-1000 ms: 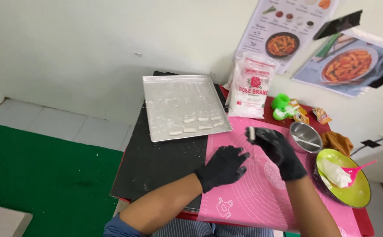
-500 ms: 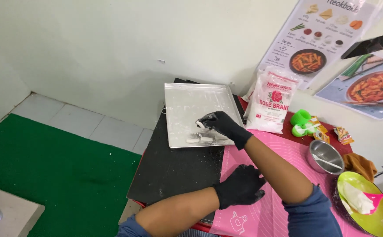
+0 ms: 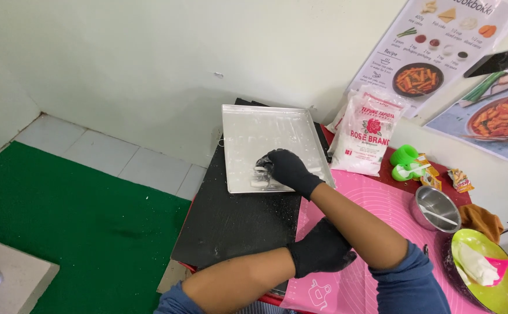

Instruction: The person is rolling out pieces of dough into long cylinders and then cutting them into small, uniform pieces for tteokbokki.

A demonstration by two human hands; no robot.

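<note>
Crosswise, white dough piece (image 3: 259,182), right hand (image 3: 286,168)

Right hand (image 3: 286,167) reaches forward; left hand (image 3: 322,247) rests flat.

A plain white wall (image 3: 149,52) meets pale floor tiles (image 3: 108,160) and a green mat (image 3: 62,232).

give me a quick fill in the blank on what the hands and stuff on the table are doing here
1. The right hand reaches into the metal ____ tray.
2. The left hand rests on the ____ silicone mat.
3. Both hands wear ____ gloves.
4. The steel bowl holds a ____.

Missing words: baking; pink; black; spoon
</note>
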